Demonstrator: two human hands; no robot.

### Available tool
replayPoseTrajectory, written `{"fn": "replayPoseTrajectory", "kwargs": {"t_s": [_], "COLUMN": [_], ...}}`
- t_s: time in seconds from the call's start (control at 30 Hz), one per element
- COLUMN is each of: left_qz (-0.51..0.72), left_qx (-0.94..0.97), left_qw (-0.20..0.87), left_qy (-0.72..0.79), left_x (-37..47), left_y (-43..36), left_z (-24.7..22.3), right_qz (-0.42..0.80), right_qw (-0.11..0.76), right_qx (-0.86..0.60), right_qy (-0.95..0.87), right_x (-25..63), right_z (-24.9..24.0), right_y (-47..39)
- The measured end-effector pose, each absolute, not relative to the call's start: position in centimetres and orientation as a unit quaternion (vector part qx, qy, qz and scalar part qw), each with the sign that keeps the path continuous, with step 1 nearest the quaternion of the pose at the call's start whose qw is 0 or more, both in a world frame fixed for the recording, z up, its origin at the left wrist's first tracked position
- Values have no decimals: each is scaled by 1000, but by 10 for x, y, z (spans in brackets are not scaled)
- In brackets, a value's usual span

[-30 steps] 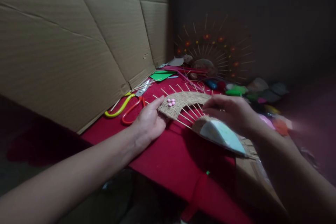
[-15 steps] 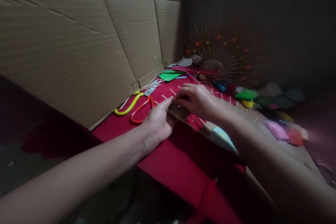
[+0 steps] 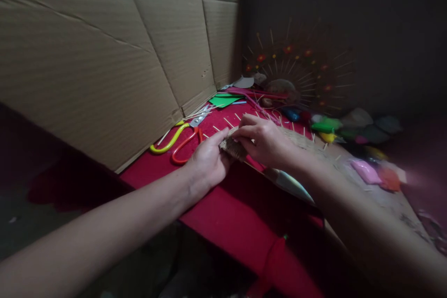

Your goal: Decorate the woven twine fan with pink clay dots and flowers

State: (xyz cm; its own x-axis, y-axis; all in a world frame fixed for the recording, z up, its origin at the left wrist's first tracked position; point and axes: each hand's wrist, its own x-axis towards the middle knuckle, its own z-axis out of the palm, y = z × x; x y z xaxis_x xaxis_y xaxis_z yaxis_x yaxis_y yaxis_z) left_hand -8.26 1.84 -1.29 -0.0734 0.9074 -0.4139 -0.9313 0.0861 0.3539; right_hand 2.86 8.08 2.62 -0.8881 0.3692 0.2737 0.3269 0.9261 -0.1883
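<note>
My left hand (image 3: 211, 158) is closed on the near-left end of a brown twine-wrapped craft piece (image 3: 234, 150), thumb on top and fingers beneath. Thin wooden sticks (image 3: 228, 123) poke out along its far edge. Over the same end, my right hand (image 3: 263, 139) is closed in a pinch at the twine; what lies between its fingertips is hidden. The piece runs on to the right, partly behind my right forearm. To the left of my left hand lie scissors (image 3: 196, 122) with one yellow and one red handle.
A tall cardboard sheet (image 3: 104, 70) stands along the left. Green paper (image 3: 225, 99) lies at the back of the red-covered table (image 3: 223, 214). Coloured packets, among them a pink one (image 3: 365, 171), lie at right. A stick fan with red flowers (image 3: 288, 50) leans against the dark wall.
My right hand has shifted slightly at the twine, its fingers more curled. The twine-wrapped end has tilted a little and looks lighter. My left hand keeps its hold.
</note>
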Motion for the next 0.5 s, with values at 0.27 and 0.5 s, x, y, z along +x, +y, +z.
{"fn": "replayPoseTrajectory", "kwargs": {"t_s": [0.27,0.5], "left_qz": [675,679], "left_qx": [-8,4], "left_qw": [680,681], "left_qy": [285,275], "left_x": [-83,-81], "left_y": [19,19], "left_z": [-13,-14], "right_qz": [74,72], "right_qw": [199,242], "right_qx": [-177,-205], "right_qy": [-961,-946], "right_x": [31,40], "right_z": [23,24], "right_y": [82,79]}}
